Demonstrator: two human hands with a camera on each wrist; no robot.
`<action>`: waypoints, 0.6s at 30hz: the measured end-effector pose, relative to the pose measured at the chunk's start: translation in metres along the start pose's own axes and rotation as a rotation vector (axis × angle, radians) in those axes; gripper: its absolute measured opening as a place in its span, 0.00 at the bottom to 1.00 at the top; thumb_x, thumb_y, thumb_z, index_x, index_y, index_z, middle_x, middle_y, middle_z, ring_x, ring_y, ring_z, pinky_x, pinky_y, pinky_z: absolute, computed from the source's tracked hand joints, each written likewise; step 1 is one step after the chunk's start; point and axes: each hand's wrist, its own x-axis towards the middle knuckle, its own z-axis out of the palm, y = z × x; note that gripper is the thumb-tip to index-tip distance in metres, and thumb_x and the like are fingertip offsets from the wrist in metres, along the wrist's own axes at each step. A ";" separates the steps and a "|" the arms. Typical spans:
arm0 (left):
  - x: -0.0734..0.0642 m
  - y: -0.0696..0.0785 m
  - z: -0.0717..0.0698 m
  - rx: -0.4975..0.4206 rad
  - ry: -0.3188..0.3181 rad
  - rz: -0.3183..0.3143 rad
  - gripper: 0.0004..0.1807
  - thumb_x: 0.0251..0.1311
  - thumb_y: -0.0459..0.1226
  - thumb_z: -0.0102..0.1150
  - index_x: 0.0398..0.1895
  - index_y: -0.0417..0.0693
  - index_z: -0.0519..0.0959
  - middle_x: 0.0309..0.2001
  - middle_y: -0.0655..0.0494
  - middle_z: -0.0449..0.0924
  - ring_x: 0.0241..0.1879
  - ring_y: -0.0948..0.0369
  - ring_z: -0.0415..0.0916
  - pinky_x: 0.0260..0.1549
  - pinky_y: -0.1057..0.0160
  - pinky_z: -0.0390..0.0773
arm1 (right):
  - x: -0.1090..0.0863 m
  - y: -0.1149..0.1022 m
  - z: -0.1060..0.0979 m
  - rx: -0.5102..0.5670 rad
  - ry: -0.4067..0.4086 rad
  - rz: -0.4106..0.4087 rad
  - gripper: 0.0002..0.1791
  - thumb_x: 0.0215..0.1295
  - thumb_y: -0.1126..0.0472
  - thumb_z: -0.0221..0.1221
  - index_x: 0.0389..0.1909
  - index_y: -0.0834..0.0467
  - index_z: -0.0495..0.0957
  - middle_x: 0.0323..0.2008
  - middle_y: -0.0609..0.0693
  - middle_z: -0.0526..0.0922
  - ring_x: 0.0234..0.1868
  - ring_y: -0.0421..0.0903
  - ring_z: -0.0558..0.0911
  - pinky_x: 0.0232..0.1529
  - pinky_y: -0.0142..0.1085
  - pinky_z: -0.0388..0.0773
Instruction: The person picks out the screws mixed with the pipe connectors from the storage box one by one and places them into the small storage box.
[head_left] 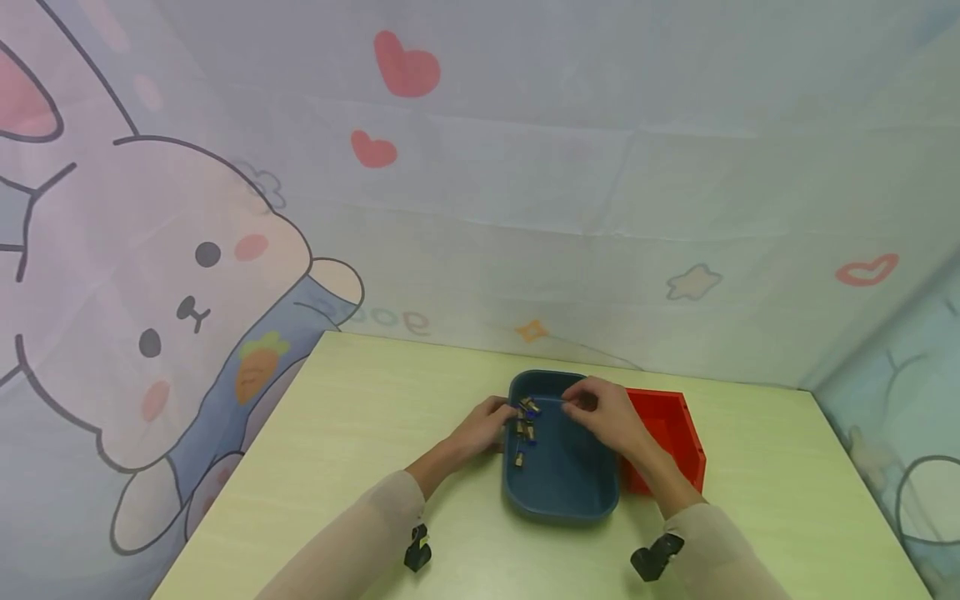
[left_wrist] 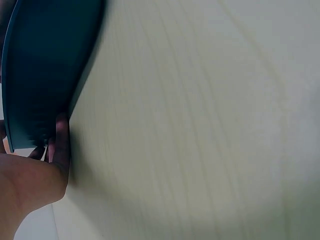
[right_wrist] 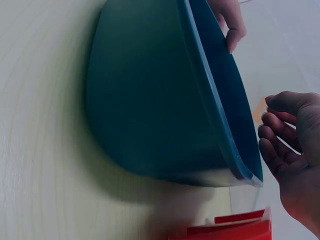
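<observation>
A dark blue plastic bin [head_left: 566,479] stands on the table with several small brass fittings with blue parts [head_left: 527,429] along its left side. My left hand [head_left: 480,429] grips the bin's left wall, with the thumb over the rim and the other fingers outside, low against the wall in the left wrist view. Above the bin's right side hovers my right hand [head_left: 603,412]. Its fingers are loosely bent, thumb near the index fingertip, and nothing shows between them in the right wrist view. The fittings are out of sight in both wrist views.
A red open box [head_left: 663,429] sits right beside the blue bin, partly behind my right forearm. The pale wooden table [head_left: 390,392] ends at a hanging cloth [head_left: 525,208] printed with a rabbit and hearts.
</observation>
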 end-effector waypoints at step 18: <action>0.000 0.001 0.000 0.005 0.003 0.001 0.30 0.79 0.49 0.48 0.74 0.40 0.69 0.69 0.43 0.74 0.68 0.47 0.72 0.55 0.50 0.85 | 0.005 -0.007 0.029 0.000 -0.015 -0.048 0.06 0.67 0.65 0.71 0.43 0.59 0.87 0.39 0.48 0.87 0.38 0.43 0.84 0.44 0.37 0.86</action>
